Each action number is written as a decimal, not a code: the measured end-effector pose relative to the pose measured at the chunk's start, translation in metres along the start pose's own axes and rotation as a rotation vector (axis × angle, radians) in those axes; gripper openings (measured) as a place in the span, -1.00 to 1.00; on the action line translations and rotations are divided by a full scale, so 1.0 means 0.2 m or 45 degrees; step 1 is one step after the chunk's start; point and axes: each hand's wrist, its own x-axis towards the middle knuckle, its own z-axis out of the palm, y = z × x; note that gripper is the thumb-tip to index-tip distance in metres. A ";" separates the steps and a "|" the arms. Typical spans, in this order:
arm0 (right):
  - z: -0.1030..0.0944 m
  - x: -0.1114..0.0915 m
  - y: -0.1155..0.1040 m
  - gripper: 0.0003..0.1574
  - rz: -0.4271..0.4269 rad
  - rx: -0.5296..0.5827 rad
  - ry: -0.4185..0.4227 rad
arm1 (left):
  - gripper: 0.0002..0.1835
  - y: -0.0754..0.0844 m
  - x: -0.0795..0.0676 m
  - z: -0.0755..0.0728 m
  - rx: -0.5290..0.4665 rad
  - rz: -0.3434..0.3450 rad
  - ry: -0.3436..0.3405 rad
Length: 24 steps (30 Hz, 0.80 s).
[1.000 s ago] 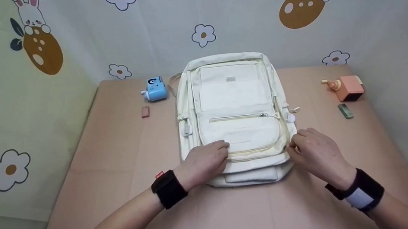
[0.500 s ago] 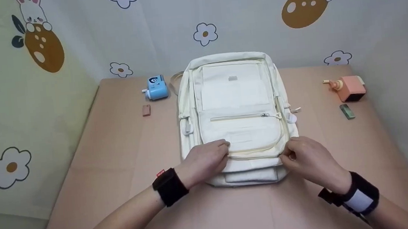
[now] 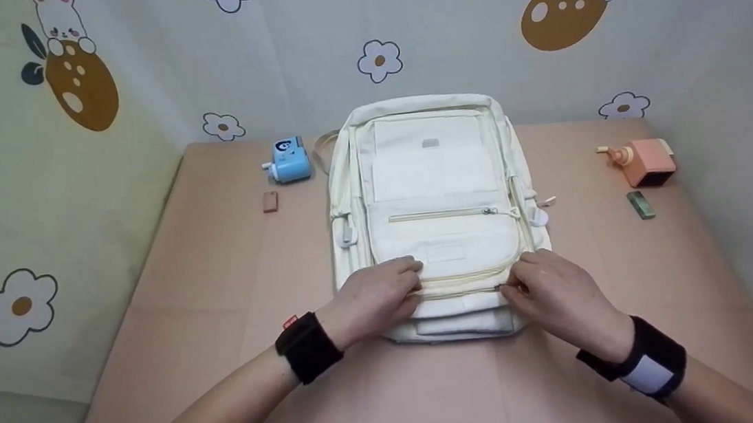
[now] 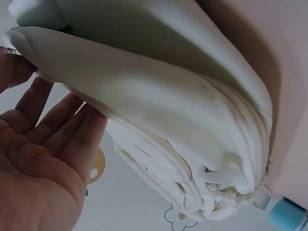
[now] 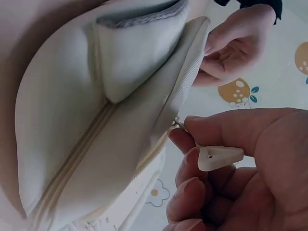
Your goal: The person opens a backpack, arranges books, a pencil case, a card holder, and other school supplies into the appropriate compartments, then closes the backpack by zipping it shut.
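Note:
A cream backpack [image 3: 438, 171] lies on the table with its zipped front upward and its bottom toward me. My left hand [image 3: 379, 299] is at its lower front, holding the fabric beside the lower zipper between thumb and fingers, also seen in the left wrist view on the bag's edge. Farther right on the same zipper, my right hand [image 3: 554, 294] pinches the zipper pull. In the right wrist view the metal slider [image 5: 177, 124] shows at the thumb tip, and a pale tab [image 5: 221, 158] hangs across the fingers. The zipper's stretch under the left hand is hidden.
Left of the bag stand a blue crank pencil sharpener [image 3: 290, 161] and a small pinkish block [image 3: 270, 202]. On the right are an orange crank sharpener [image 3: 645, 163] and a small green block [image 3: 640, 205]. A printed curtain [image 3: 305, 45] hangs behind the table [image 3: 208, 255].
My right hand has moved left along the lower zipper, from the bag's right corner toward my left hand, with the zipper pull. The left hand stays in nearly the same place.

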 end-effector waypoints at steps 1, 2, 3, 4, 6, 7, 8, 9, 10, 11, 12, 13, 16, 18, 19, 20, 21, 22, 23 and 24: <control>0.00 0.00 0.00 -0.75 -0.009 -0.018 0.007 | -0.92 -0.01 -0.01 0.00 0.000 0.010 -0.007; 0.00 -0.01 0.00 -0.75 -0.017 -0.033 0.013 | -0.91 -0.02 -0.02 -0.01 0.000 0.019 -0.012; 0.00 -0.01 0.01 -0.74 -0.023 -0.044 0.018 | -0.91 -0.03 -0.04 -0.02 0.006 0.028 -0.013; 0.00 -0.01 0.01 -0.75 -0.029 -0.056 0.022 | -0.90 -0.04 -0.05 -0.02 0.014 0.036 -0.012; 0.01 -0.02 0.01 -0.76 -0.038 -0.070 0.026 | -0.90 -0.07 -0.08 -0.03 0.021 0.055 0.005; 0.01 -0.02 0.01 -0.77 -0.041 -0.074 0.025 | -0.89 -0.09 -0.09 -0.03 0.019 0.063 0.014; 0.01 -0.02 0.01 -0.78 -0.044 -0.078 0.027 | -0.89 -0.11 -0.10 -0.03 0.020 0.069 0.023; 0.01 -0.02 0.02 -0.79 -0.047 -0.080 0.028 | -0.88 -0.13 -0.11 -0.03 0.014 0.072 0.029; 0.02 -0.02 0.02 -0.79 -0.048 -0.082 0.028 | -0.88 -0.14 -0.12 -0.03 0.005 0.072 0.030; 0.02 -0.02 0.02 -0.79 -0.049 -0.083 0.028 | -0.87 -0.16 -0.12 -0.03 -0.005 0.068 0.027; 0.02 -0.02 0.02 -0.79 -0.048 -0.082 0.029 | -0.87 -0.17 -0.12 -0.03 -0.015 0.061 0.022; 0.02 -0.02 0.02 -0.79 -0.048 -0.081 0.029 | -0.87 -0.18 -0.13 -0.02 -0.022 0.056 0.017; 0.02 -0.02 0.02 -0.79 -0.045 -0.077 0.029 | -0.88 -0.19 -0.13 -0.01 -0.038 0.032 0.002; 0.02 -0.02 0.01 -0.79 -0.040 -0.066 0.022 | -0.88 -0.19 -0.13 0.00 -0.045 0.018 0.002; 0.03 -0.02 0.01 -0.79 -0.035 -0.056 0.015 | -0.88 -0.19 -0.13 0.00 -0.048 0.011 0.005; 0.03 -0.01 0.00 -0.79 -0.030 -0.045 0.008 | -0.88 -0.19 -0.13 0.00 -0.053 0.003 0.008; 0.03 -0.01 0.00 -0.78 -0.026 -0.033 0.000 | -0.88 -0.19 -0.13 0.00 -0.057 -0.001 0.013; 0.03 -0.01 -0.01 -0.77 -0.022 -0.018 -0.010 | -0.88 -0.19 -0.13 0.01 -0.062 -0.005 0.019; 0.03 0.00 -0.02 -0.77 -0.023 -0.006 -0.017 | -0.88 -0.19 -0.13 0.01 -0.068 -0.006 0.025; 0.04 0.00 -0.03 -0.76 -0.027 0.005 -0.023 | -0.88 -0.19 -0.13 0.01 -0.072 -0.006 0.031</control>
